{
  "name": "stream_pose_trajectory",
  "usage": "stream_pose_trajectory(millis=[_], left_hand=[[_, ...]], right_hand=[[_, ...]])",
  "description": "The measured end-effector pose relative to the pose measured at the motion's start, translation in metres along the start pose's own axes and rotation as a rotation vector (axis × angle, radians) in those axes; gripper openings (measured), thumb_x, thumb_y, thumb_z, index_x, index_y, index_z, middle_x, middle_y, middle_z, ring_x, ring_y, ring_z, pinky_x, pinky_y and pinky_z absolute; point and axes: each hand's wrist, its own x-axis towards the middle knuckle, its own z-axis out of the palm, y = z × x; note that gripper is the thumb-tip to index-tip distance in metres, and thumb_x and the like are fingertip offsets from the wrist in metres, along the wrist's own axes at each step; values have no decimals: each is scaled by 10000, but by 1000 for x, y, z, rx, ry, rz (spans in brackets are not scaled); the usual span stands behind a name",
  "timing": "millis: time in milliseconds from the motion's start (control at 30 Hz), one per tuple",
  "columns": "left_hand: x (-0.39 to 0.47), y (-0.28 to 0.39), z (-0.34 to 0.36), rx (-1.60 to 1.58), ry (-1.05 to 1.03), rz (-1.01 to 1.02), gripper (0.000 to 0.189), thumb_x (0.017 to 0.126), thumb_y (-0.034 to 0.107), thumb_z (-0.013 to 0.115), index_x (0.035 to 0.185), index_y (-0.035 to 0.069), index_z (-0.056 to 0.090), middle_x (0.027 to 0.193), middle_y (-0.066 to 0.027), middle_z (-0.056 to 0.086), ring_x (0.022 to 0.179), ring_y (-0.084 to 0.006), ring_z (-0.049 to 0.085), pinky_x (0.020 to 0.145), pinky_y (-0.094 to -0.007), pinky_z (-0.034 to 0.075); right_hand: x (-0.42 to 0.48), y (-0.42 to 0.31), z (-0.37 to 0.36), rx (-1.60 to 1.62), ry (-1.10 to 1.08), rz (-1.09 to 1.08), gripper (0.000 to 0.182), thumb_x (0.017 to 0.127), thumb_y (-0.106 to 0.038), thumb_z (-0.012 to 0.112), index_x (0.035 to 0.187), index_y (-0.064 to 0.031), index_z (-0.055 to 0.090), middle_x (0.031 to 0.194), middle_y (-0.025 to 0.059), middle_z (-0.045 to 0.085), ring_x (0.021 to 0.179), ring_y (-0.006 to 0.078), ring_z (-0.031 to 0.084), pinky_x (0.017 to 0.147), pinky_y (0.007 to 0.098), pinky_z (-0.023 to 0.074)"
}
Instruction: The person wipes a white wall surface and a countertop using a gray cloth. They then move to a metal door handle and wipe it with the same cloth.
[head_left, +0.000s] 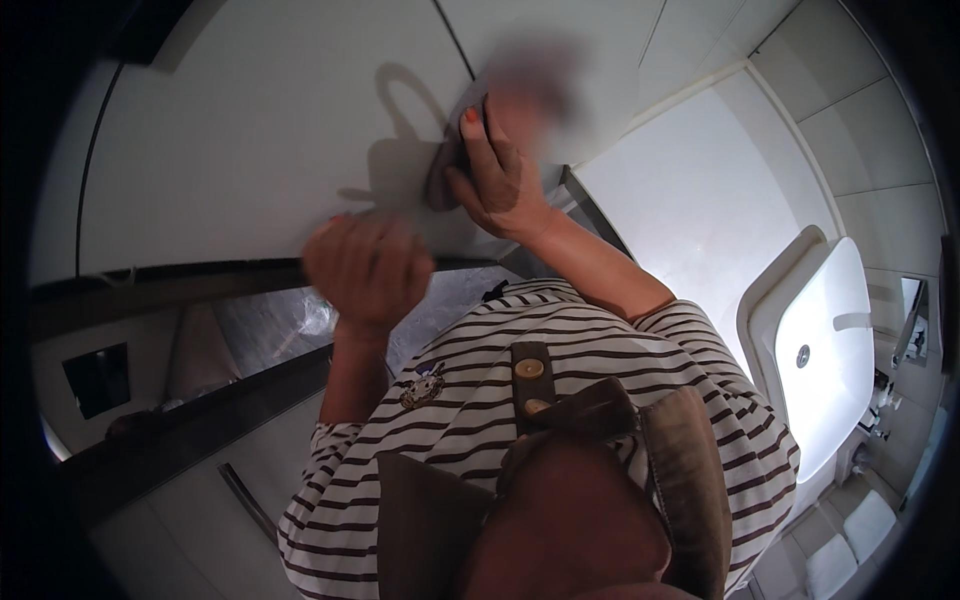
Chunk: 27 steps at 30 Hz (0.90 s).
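My right hand (510, 184) is raised against a pale wall panel (247, 150), its fingers on a soft grey-mauve thing (445, 176) that looks like a cloth. Above those fingers the picture smears into a pinkish and mauve blur, so the cloth's far part cannot be made out. Lower and to the left, my left hand (367, 270) is blurred, its back towards the camera and its fingers seemingly curled; whether it holds anything is hidden. It lies over the dark lower edge of the panel. Shadows, one of them loop-shaped, fall on the panel between and above the hands.
To the right are a broad white surface (697, 150) and a white washbasin (825, 375) with a round drain. Beyond the basin stand metal fittings (911, 322) and small items. A dark frame (187, 435) runs at lower left, near a metal bar handle (247, 501). White folded-looking pieces (870, 525) lie at lower right.
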Motion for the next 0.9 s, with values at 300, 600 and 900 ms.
stream_pose_trajectory(millis=[300, 600, 900], left_hand=[[-11, 7, 88, -158, -32, -20, 119, 790, 98, 689, 906, 114, 710, 1143, -24, 667, 1110, -229, 605, 918, -397, 453], [1, 5, 126, -220, -89, -2, 129, 783, 57, 688, 911, 59, 706, 1171, -37, 664, 1137, -231, 591, 914, -404, 462], [-9, 29, 121, -289, -254, -58, 306, 729, 16, 706, 1033, 22, 678, 1213, -106, 640, 1061, -311, 604, 840, -429, 506]], right_hand=[[5, 29, 11, 96, -110, 78, 620, 743, -91, 700, 1341, -49, 543, 1422, 211, 448, 1281, 459, 430, 1022, 617, 346], [-8, 56, 39, 89, -10, 108, 608, 767, -88, 699, 1343, -37, 511, 1450, 228, 414, 1280, 498, 406, 1022, 621, 332], [-44, 62, 35, 6, -105, 118, 661, 785, -133, 680, 1404, -50, 464, 1473, 249, 370, 1387, 494, 315, 1120, 664, 213]])
